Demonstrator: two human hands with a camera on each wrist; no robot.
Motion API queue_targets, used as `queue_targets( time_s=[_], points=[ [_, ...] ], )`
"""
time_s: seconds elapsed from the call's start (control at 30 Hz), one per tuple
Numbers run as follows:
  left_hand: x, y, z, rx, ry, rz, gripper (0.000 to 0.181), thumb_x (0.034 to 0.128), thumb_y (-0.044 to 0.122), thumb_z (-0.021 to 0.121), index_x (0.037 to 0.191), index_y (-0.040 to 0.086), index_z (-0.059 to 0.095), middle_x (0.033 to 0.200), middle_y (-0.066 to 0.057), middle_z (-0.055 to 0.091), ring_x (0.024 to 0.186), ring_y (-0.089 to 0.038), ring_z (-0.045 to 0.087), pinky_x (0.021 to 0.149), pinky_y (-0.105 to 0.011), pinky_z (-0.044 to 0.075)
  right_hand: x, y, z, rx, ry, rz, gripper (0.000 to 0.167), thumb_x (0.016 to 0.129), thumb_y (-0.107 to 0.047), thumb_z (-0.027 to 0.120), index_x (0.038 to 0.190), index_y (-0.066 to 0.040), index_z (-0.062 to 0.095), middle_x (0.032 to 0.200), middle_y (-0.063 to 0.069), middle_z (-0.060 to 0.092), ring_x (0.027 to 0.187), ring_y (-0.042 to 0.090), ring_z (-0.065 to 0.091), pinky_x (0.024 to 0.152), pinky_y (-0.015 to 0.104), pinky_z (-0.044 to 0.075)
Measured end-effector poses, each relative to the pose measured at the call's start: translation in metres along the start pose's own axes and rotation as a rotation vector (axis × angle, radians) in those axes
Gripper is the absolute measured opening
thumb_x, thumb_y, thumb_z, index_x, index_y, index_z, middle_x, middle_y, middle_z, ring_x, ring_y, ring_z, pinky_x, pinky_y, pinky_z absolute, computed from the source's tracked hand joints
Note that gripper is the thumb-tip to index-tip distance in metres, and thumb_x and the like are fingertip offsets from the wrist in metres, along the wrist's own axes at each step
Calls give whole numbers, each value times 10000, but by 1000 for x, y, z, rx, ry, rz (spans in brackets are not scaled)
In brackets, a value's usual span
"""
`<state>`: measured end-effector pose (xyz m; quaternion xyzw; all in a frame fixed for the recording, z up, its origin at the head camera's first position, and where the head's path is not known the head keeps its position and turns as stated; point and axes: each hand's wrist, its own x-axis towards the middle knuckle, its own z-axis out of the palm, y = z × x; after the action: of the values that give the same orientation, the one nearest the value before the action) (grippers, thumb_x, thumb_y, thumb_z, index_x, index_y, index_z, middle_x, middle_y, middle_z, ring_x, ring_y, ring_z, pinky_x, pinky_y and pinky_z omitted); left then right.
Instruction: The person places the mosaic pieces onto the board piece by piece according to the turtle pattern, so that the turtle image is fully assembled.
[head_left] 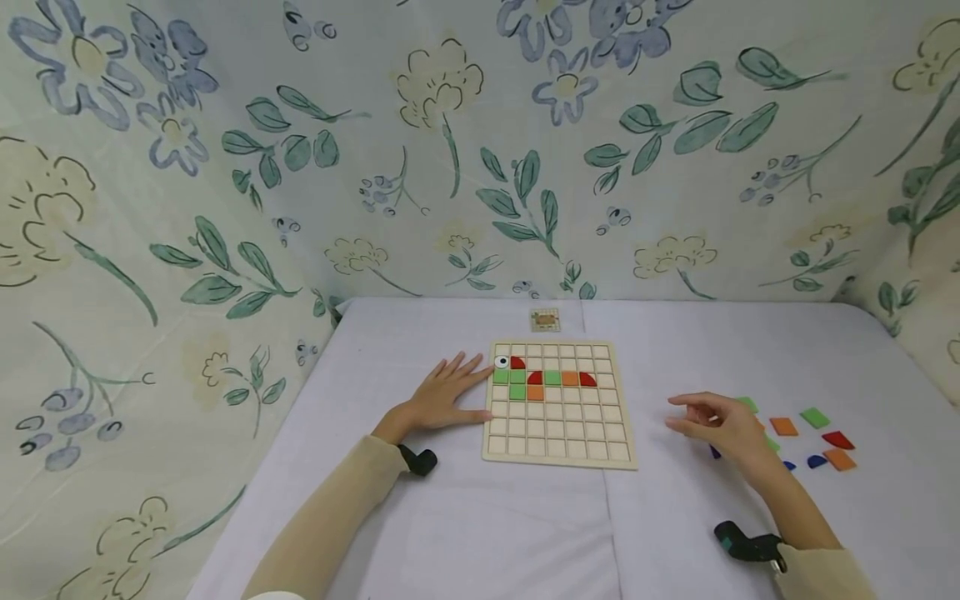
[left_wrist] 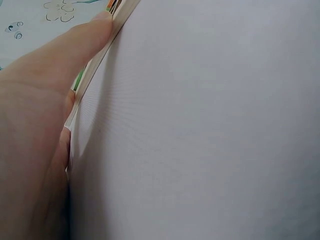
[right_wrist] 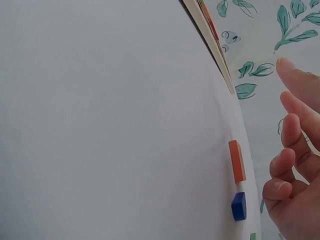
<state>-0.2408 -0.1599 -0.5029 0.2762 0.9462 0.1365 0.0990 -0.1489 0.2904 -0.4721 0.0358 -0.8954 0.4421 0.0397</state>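
A wooden grid board (head_left: 558,424) lies on the white cloth, with green, orange and red pieces and a round eye piece in its upper rows. My left hand (head_left: 442,397) is spread at its left side, fingertips and thumb touching the edge; the left wrist view shows that thumb (left_wrist: 75,47) against the board's edge (left_wrist: 97,57). Right of the board, my right hand (head_left: 723,427) hovers above the cloth with thumb and index finger apart and nothing between them. In the right wrist view the other fingers of this hand (right_wrist: 297,150) bend loosely.
Loose pieces lie at the right, partly behind my right hand: an orange square (head_left: 783,427), a green one (head_left: 814,417), a red quarter (head_left: 838,439), a blue half-round (head_left: 817,461) and others. A small patterned card (head_left: 545,320) is behind the board. Flowered fabric hangs at the back.
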Motion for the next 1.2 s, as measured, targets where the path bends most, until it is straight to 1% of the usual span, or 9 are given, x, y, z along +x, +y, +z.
queue_targets(
  time_s=[0.23,0.37,0.5,0.6,0.73,0.97,1.2],
  points=[
    [0,1,0,-8,8,3,916,848,803,484,1598,360,199,1669,57,50,1523,-241,-59,1202,-486,-48,-3,11,-6,-92,33,57,466,835,-309,829,1175,-11,715,893,58,578,763,158,470,576,220,404],
    [0,1,-1,-12,10,4,912,850,797,490,1597,358,206,1668,58,53,1523,-239,-58,1201,-482,-50,-4,17,-7,-101,40,65,464,836,-302,830,1178,-9,715,925,71,600,783,158,468,588,196,425],
    [0,1,-1,-6,7,3,909,853,795,487,1598,359,201,1668,57,50,1523,-239,-60,1201,-479,-52,-5,25,-7,-94,41,40,413,828,-203,838,1160,11,716,899,77,603,748,133,470,569,186,431],
    [1,1,-1,-4,3,2,912,852,797,484,1599,361,195,1668,58,45,1523,-237,-64,1201,-477,-55,-6,31,-7,-83,46,14,377,809,-85,833,1147,29,712,861,77,585,713,118,471,546,190,430],
    [1,1,-1,1,3,2,915,850,802,479,1599,362,191,1668,60,42,1523,-238,-64,1201,-478,-56,-6,38,-6,-91,61,-12,359,786,16,814,1129,42,711,839,73,572,692,103,472,542,183,432],
    [1,0,0,3,5,10,914,852,801,478,1599,356,195,1668,58,47,1523,-244,-57,1202,-484,-47,-8,42,-5,-99,51,-19,362,777,5,828,1119,47,717,838,71,557,699,104,457,543,192,411],
    [1,0,-1,5,-4,7,925,846,814,467,1600,359,182,1668,58,37,1522,-242,-64,1201,-473,-46,-8,43,-4,-152,46,-41,316,783,12,819,1086,31,734,826,57,551,701,110,442,542,194,399]
  ],
)
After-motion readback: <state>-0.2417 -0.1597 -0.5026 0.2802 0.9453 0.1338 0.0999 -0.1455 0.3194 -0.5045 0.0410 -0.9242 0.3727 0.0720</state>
